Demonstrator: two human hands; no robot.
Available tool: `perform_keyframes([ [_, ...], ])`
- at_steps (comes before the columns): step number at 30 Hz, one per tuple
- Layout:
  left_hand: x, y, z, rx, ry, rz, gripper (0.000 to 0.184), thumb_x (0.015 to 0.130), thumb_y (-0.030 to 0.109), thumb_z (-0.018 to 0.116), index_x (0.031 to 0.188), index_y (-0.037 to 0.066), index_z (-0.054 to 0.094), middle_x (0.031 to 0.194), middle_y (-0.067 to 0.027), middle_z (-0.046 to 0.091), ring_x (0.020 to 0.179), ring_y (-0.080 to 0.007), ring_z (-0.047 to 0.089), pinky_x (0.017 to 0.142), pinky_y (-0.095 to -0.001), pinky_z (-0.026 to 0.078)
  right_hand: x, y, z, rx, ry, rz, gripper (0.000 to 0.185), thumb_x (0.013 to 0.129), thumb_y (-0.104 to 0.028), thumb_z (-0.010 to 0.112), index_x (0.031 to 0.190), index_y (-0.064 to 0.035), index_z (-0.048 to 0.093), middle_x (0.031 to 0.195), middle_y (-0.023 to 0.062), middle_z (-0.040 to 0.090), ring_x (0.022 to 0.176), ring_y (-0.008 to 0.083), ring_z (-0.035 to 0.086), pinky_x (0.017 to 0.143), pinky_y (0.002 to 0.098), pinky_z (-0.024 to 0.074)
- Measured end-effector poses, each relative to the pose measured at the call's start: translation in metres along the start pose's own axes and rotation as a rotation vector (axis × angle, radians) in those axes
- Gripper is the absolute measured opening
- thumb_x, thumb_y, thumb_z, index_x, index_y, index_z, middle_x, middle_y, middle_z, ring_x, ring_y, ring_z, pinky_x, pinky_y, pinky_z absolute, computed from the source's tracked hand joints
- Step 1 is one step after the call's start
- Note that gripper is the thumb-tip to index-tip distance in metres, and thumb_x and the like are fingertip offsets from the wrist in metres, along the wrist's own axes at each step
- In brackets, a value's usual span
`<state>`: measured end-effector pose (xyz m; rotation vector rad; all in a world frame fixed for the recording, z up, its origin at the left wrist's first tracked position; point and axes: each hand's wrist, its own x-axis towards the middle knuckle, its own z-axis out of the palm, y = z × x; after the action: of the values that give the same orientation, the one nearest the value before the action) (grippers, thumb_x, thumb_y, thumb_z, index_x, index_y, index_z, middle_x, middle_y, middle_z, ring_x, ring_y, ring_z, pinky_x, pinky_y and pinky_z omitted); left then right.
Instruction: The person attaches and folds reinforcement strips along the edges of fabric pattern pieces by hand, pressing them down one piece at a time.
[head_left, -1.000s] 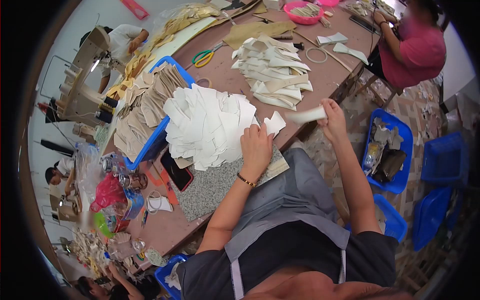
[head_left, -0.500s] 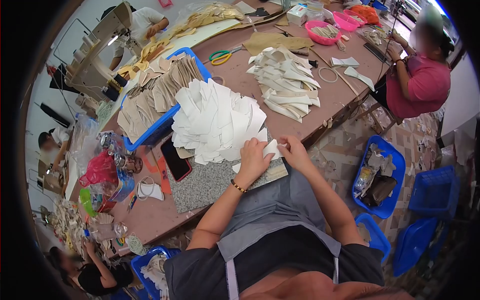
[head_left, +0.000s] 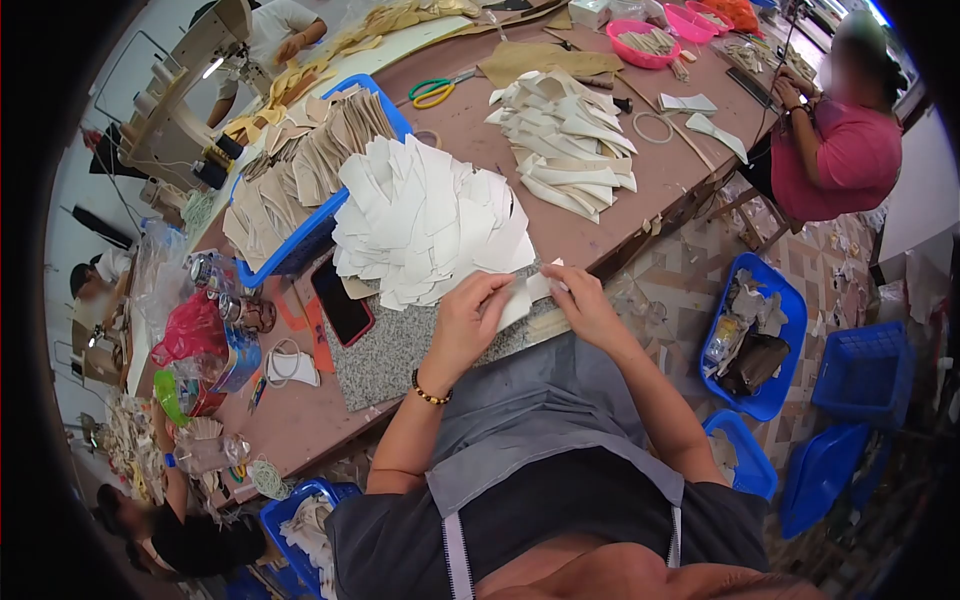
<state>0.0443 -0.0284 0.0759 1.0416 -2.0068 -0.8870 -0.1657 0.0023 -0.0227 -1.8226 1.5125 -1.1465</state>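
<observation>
My left hand (head_left: 470,310) is closed on a white cut piece (head_left: 516,304), thumb and fingers at its left edge. My right hand (head_left: 585,308) pinches the right end of white material (head_left: 541,286) close beside it; whether this is the same piece or a second one I cannot tell. Both hands are over the near edge of a speckled grey slab (head_left: 395,350). Just beyond them rises a large heap of similar white pieces (head_left: 430,225). Pale strips (head_left: 548,325) lie on the slab's edge under my right hand.
A blue basket (head_left: 290,250) of beige pieces and a phone (head_left: 342,302) are left of the heap. Beyond it lie scissors (head_left: 435,92) and a second pile (head_left: 565,140). Blue bins (head_left: 757,335) stand on the floor at right. A person in pink (head_left: 835,165) sits at the table's right side.
My hands have drawn slightly apart, and the left has shifted a little left and down. More of the white material now shows between them. The whole view has shifted slightly.
</observation>
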Motion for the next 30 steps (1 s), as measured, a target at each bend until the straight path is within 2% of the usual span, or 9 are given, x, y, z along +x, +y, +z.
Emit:
perform_keyframes([
  [3,-0.013,-0.004,0.018,-0.028,-0.155,-0.028,0.021,0.085,0.006,0.068,0.106,-0.001,0.066,0.084,-0.0102,0.067,0.071,-0.0159,0.06,0.066,-0.0275,0.048,-0.013,-0.006,-0.004,-0.009,0.091,0.035,0.026,0.092,-0.014,0.06,0.115,-0.0019,0.059,0.096,0.0111,0.066,0.096,0.0241,0.06,0.087,0.0343,0.0439],
  [6,-0.027,-0.025,0.051,-0.058,-0.175,-0.045,0.021,0.085,0.008,0.07,0.104,-0.001,0.066,0.087,-0.0117,0.068,0.075,-0.0178,0.066,0.066,-0.0283,0.05,-0.041,-0.011,-0.004,0.408,0.055,0.313,0.019,0.097,-0.014,0.055,0.109,-0.0013,0.06,0.09,0.0054,0.063,0.082,0.0135,0.058,0.075,0.0267,0.0455],
  [7,-0.029,-0.029,0.06,-0.056,-0.183,-0.047,0.021,0.085,0.008,0.07,0.103,0.0,0.066,0.087,-0.0121,0.068,0.076,-0.0182,0.067,0.066,-0.0285,0.05,-0.047,-0.005,-0.002,0.502,0.048,0.339,0.018,0.097,-0.014,0.055,0.108,-0.0013,0.06,0.089,0.0038,0.062,0.08,0.0108,0.056,0.072,0.0246,0.0447],
  [9,-0.032,-0.032,0.074,-0.011,-0.164,-0.012,0.019,0.083,0.006,0.07,0.1,0.0,0.066,0.086,-0.0138,0.066,0.078,-0.0255,0.066,0.068,-0.0332,0.051,-0.06,0.007,0.004,0.688,0.041,0.388,0.017,0.099,-0.015,0.054,0.106,-0.0014,0.06,0.086,0.0005,0.059,0.076,0.0053,0.053,0.067,0.0203,0.0431],
  [11,-0.033,-0.033,0.082,0.054,-0.139,0.049,0.019,0.081,0.005,0.07,0.099,0.0,0.066,0.086,-0.0144,0.065,0.079,-0.0294,0.065,0.07,-0.0356,0.05,-0.066,0.009,0.004,0.727,0.059,0.455,0.015,0.098,-0.013,0.056,0.106,-0.0017,0.06,0.085,-0.001,0.058,0.076,0.0047,0.053,0.067,0.0198,0.0429],
  [14,-0.032,-0.034,0.087,0.055,-0.126,0.017,0.019,0.079,0.003,0.069,0.098,0.0,0.066,0.085,-0.0144,0.062,0.081,-0.0327,0.061,0.072,-0.0377,0.049,-0.065,0.006,0.002,0.81,0.083,0.533,0.013,0.096,-0.011,0.058,0.106,-0.0019,0.059,0.084,-0.0021,0.056,0.075,0.0039,0.052,0.066,0.0191,0.042],
  [20,-0.03,-0.031,0.088,0.092,-0.109,0.035,0.019,0.079,0.002,0.069,0.098,0.0,0.066,0.084,-0.0133,0.06,0.082,-0.0309,0.059,0.072,-0.0376,0.048,-0.063,0.019,0.017,0.816,0.1,0.482,0.009,0.094,-0.009,0.06,0.101,-0.0034,0.056,0.079,-0.0031,0.054,0.067,0.0032,0.049,0.058,0.0183,0.0384],
  [27,-0.037,-0.03,0.088,0.383,-0.169,0.341,0.033,0.074,0.0,0.061,0.107,-0.003,0.062,0.092,-0.011,0.055,0.084,-0.0278,0.054,0.072,-0.0361,0.049,-0.058,0.019,0.012,0.941,0.067,0.567,0.01,0.098,-0.016,0.057,0.095,-0.0069,0.055,0.072,-0.003,0.053,0.06,0.0041,0.047,0.053,0.0204,0.037],
  [30,-0.037,-0.028,0.086,0.446,-0.213,0.377,0.038,0.073,0.002,0.059,0.11,-0.004,0.059,0.095,-0.0113,0.054,0.085,-0.0272,0.053,0.074,-0.0351,0.048,-0.052,0.012,0.006,0.751,0.049,0.688,0.017,0.099,-0.02,0.054,0.09,-0.0056,0.054,0.071,0.0001,0.055,0.059,0.0064,0.048,0.052,0.0214,0.0376],
])
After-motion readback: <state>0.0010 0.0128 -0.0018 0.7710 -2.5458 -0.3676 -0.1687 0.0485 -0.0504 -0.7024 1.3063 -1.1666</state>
